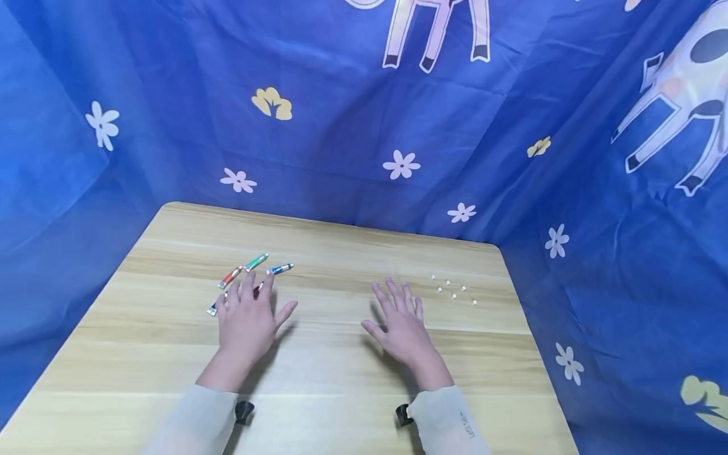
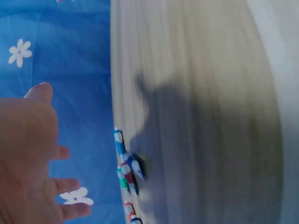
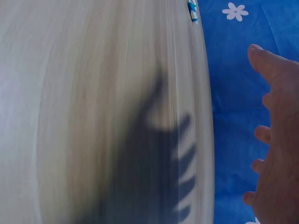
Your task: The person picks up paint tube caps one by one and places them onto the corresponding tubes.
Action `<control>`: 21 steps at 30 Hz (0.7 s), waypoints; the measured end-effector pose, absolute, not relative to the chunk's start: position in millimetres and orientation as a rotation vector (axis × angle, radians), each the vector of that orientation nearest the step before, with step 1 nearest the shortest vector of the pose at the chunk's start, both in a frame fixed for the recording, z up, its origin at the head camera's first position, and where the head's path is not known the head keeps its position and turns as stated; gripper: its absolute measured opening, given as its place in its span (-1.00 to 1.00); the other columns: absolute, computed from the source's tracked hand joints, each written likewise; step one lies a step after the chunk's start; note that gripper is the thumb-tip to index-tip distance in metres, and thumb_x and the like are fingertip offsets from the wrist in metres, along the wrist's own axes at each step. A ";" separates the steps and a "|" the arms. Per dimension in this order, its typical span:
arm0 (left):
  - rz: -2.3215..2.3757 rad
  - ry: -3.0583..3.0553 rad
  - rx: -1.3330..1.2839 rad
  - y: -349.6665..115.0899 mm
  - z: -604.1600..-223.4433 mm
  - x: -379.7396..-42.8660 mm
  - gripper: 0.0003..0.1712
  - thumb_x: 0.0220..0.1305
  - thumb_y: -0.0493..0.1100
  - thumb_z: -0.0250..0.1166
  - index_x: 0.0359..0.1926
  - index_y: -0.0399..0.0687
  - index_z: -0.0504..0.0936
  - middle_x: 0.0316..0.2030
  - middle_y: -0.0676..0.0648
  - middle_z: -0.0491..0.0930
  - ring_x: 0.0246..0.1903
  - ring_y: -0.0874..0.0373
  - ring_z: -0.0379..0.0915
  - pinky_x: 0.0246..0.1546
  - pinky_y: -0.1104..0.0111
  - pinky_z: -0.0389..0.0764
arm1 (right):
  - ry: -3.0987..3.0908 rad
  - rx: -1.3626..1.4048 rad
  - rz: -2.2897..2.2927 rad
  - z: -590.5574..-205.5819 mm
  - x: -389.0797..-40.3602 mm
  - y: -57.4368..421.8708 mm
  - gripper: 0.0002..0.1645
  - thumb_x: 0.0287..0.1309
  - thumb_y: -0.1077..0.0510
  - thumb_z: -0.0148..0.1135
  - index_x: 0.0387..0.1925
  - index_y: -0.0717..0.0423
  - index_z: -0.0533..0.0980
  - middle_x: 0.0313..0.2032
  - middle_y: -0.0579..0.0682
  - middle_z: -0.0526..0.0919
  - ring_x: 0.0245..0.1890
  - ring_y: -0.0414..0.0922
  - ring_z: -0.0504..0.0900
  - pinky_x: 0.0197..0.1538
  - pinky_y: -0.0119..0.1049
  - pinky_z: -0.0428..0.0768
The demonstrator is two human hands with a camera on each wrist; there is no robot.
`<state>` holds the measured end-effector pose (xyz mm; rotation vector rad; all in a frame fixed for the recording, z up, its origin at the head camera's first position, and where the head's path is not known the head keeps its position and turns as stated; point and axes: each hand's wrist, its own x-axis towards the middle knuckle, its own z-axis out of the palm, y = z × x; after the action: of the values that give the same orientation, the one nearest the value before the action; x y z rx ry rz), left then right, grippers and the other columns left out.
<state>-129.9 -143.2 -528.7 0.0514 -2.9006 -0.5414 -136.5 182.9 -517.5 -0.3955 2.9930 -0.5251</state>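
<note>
In the head view my left hand hovers palm down with its fingers spread, holding nothing. Around its fingertips lie small paint tubes: a red tube, a green tube, a blue tube and a dark blue tube partly covered by the fingers. A dark red tube shows better in the left wrist view. My right hand, also spread and holding nothing, casts a shadow on the table. Several tiny white pieces lie beyond it to the right, too small to identify.
The wood-patterned table has rounded far corners. Behind it and along both sides hangs a blue cloth printed with flowers and animals. Dark straps sit at the wrists beside the light sleeves.
</note>
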 end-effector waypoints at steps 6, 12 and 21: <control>-0.665 -2.877 0.104 -159.2 -531.1 -136.2 -0.08 0.52 0.42 0.21 0.55 -0.14 0.35 0.55 -0.52 0.24 0.42 -0.66 0.17 0.27 -0.51 0.20 | 3.014 -0.439 -0.582 -524.1 -138.8 196.8 0.03 0.48 -0.42 0.19 0.74 -0.52 -0.10 0.79 -0.13 -0.13 0.79 0.22 -0.27 0.68 0.48 -0.14; -0.713 -2.866 0.198 -183.8 -534.7 -139.0 -0.20 0.47 0.10 0.37 0.53 -0.21 0.38 0.43 -0.58 0.32 0.26 -0.65 0.28 0.17 -0.41 0.24 | 3.014 -0.454 -0.690 -528.5 -142.4 209.1 0.00 0.46 -0.36 0.26 0.74 -0.41 0.03 0.77 -0.09 -0.02 0.79 0.20 -0.22 0.70 0.45 -0.12; -0.711 -2.933 0.313 -223.1 -543.4 -138.1 -0.32 0.43 -0.01 0.37 0.36 -0.37 0.48 0.19 -0.62 0.44 0.02 -0.56 0.40 -0.09 -0.22 0.31 | 3.078 -0.413 -0.887 -535.9 -146.8 239.1 0.01 0.29 -0.17 0.54 0.65 -0.25 0.28 0.65 0.09 0.28 0.66 0.29 0.21 0.63 0.44 0.16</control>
<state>-138.1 -223.1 -543.4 0.3131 -2.9334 -0.7109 -146.8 239.1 -535.9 -0.4131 3.0783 -0.8871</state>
